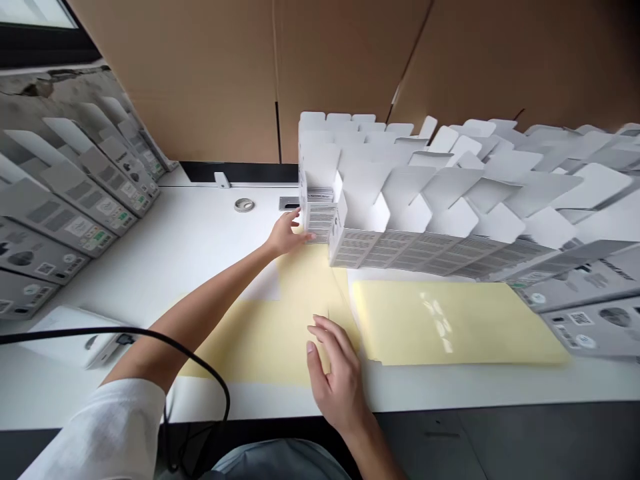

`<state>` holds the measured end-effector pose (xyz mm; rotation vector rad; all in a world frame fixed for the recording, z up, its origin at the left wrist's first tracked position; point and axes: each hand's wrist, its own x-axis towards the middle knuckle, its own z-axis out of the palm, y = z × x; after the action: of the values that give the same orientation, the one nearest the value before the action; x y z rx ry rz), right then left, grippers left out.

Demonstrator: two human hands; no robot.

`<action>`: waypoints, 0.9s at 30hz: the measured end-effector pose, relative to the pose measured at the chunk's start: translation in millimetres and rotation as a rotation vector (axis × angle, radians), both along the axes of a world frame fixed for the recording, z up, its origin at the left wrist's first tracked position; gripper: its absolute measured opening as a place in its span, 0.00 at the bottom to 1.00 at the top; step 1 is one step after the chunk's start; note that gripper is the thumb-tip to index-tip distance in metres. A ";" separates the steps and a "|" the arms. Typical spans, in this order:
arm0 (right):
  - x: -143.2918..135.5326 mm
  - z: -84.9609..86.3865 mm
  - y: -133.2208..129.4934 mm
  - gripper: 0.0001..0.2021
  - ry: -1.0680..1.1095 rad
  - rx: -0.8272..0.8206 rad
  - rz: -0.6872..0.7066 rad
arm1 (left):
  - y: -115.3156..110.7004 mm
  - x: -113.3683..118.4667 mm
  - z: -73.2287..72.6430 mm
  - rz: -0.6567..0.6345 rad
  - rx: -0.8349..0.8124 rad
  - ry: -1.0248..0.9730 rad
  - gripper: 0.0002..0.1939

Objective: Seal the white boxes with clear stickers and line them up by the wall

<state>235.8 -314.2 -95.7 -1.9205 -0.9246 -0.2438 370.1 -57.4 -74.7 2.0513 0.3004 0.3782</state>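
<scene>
white box (320, 224) stands at the left end of a row (425, 250); left hand (285, 235) touches it, grip hard to tell; nearer, right hand (336, 377), grip released, is over yellow sheet (250, 340).

Matt white card boxes (410, 250), glossy yellow sheets (480, 327), perhaps coated paper, matt brown cardboard (190, 80), smooth tabletop (200, 227)

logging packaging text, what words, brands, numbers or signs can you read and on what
No words, brands or numbers are legible.
Carton at the left hand: fine print, too small.
Row of open cartons: print blocks, too small.
Left-side cartons: print and green labels, blurred.
Lower right carton: QR code, not decodable.
</scene>
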 end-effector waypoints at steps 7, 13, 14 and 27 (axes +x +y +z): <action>5.1 -9.9 -4.8 0.10 0.040 0.022 -0.017 | 36.8 -106.3 55.4 0.099 0.097 -0.064 0.28; 6.2 -8.9 -3.7 0.09 0.062 0.013 -0.003 | 114.6 -273.9 87.1 0.845 0.602 -0.070 0.16; 6.0 -7.8 -3.3 0.09 0.061 0.015 -0.005 | 127.1 -295.9 91.0 1.010 0.716 -0.008 0.17; 5.1 -8.3 -5.1 0.12 0.139 0.031 -0.056 | 157.0 -374.9 136.5 1.313 0.859 0.481 0.12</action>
<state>240.9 -319.2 -104.0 -1.9107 -0.7721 -0.1544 -4.9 99.6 61.8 2.4503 2.1097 0.8828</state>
